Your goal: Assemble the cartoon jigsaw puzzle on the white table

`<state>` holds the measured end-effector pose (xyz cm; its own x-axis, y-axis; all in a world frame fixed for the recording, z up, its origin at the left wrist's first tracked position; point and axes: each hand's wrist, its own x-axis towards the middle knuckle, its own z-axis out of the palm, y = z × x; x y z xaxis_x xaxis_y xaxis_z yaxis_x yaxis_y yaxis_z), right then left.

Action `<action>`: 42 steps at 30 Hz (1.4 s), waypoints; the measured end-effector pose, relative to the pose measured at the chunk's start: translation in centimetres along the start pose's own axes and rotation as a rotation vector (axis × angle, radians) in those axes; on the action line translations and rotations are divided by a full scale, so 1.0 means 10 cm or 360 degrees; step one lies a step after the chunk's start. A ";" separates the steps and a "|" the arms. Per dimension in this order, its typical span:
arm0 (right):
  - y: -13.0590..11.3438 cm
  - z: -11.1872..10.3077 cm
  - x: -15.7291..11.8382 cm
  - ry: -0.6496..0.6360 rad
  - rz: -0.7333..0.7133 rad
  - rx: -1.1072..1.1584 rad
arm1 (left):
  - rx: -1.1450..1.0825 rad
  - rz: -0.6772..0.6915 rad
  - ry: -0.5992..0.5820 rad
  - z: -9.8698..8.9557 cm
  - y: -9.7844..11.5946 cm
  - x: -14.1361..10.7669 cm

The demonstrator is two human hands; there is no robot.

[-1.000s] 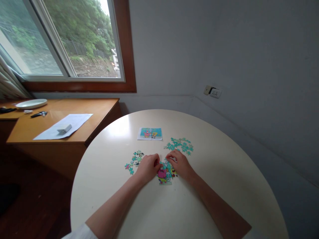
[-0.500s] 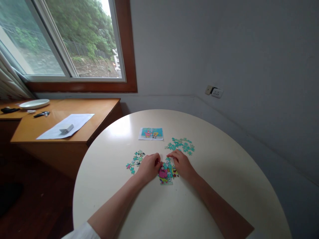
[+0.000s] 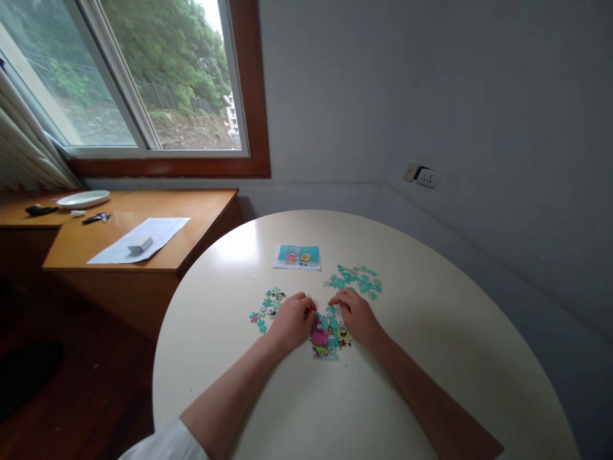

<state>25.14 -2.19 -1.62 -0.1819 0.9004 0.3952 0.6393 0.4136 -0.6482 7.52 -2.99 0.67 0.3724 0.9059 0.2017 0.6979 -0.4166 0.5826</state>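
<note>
A partly joined jigsaw puzzle (image 3: 330,335) with a pink starfish, a tall pale figure and a yellow sponge figure lies flat on the round white table (image 3: 306,415). My left hand (image 3: 295,319) is at its upper left edge, thumb and forefinger bent together; whatever may be between them is too small to make out. At the upper right edge rests my right hand (image 3: 357,314), forefinger reaching toward the top of the puzzle and thumb apart from it. Loose mixed pieces (image 3: 268,306) lie left of my left hand. Loose teal pieces (image 3: 357,280) are spread beyond my right hand.
A picture card (image 3: 297,257) of the cartoon figures lies farther back on the table. To the left, a wooden desk (image 3: 129,207) carries a white plate (image 3: 83,199), a paper sheet (image 3: 158,235) and small dark items. A wall socket (image 3: 428,177) is at right.
The view has turned slightly left, so everything sits farther right in the picture. Relative to the puzzle, both hands stay nearly in place, with only slight finger movement.
</note>
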 end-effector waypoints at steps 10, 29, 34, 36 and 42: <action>0.00 0.00 0.00 0.0028 -0.0039 0.0035 | -0.0024 0.0084 -0.0093 -0.02 0.00 0.00; -0.05 -0.03 -0.01 -0.0009 -0.0037 0.0051 | -0.0042 0.0182 -0.0175 -0.05 0.02 0.01; -0.05 -0.02 -0.01 0.0012 -0.0021 0.0063 | -0.0047 0.0199 -0.0157 -0.04 0.02 0.00; -0.05 -0.02 -0.01 0.0009 -0.0014 0.0069 | -0.0048 0.0194 -0.0154 -0.04 0.01 0.00; -0.07 -0.02 0.00 0.0007 0.0007 0.0074 | -0.0057 0.0209 -0.0126 -0.04 0.01 0.00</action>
<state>24.84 -2.54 -1.08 -0.1762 0.9016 0.3951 0.6044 0.4158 -0.6795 7.37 -3.00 1.02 0.5068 0.8345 0.2163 0.6184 -0.5268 0.5831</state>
